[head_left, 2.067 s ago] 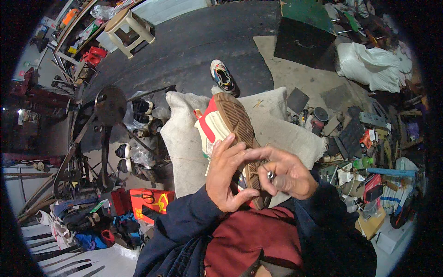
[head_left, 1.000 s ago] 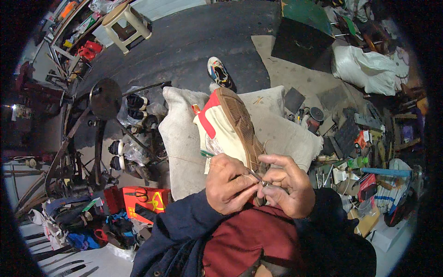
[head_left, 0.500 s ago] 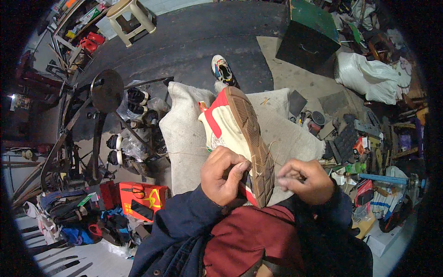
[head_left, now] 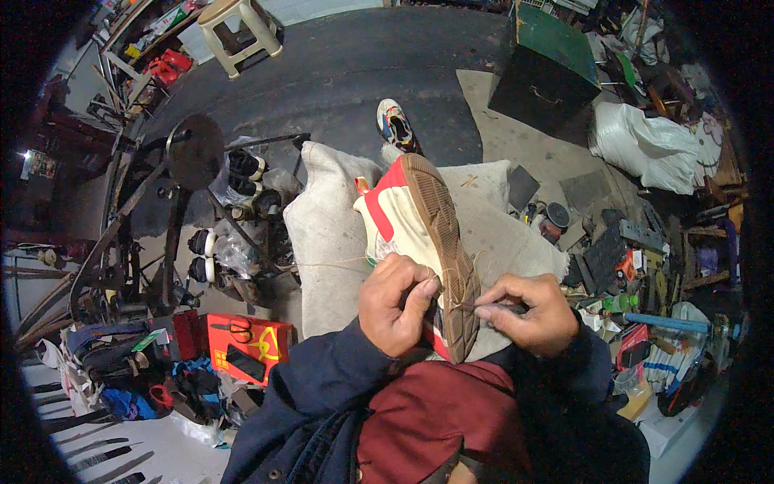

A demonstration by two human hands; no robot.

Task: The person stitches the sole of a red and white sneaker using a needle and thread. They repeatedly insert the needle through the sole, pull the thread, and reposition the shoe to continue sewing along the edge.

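Note:
A cream and red sneaker (head_left: 395,211) lies on its side across my lap, its brown sole (head_left: 442,226) facing right. My left hand (head_left: 395,305) rests against the upper, thumb and forefinger pinched on a thin thread by the sole's edge. A length of that thread (head_left: 334,263) runs off to the left over the cloth. On the sole side, my right hand (head_left: 528,313) is closed, fingertips pinching thin thread close to the tread. Loose thread loops stand out beside the sole. Whether a needle is in those fingers is too small to tell.
A pale grey cloth (head_left: 322,218) covers my lap. Another sneaker (head_left: 393,123) is on the floor ahead. To the left stands an iron machine with a round plate (head_left: 194,152); a red box (head_left: 250,343) carries scissors and a phone. Tools and scraps (head_left: 601,250) clutter the right.
My right hand has moved left to the sole, and its fingers have closed in a pinch there. My left hand keeps its place on the sneaker. The view has shifted slightly.

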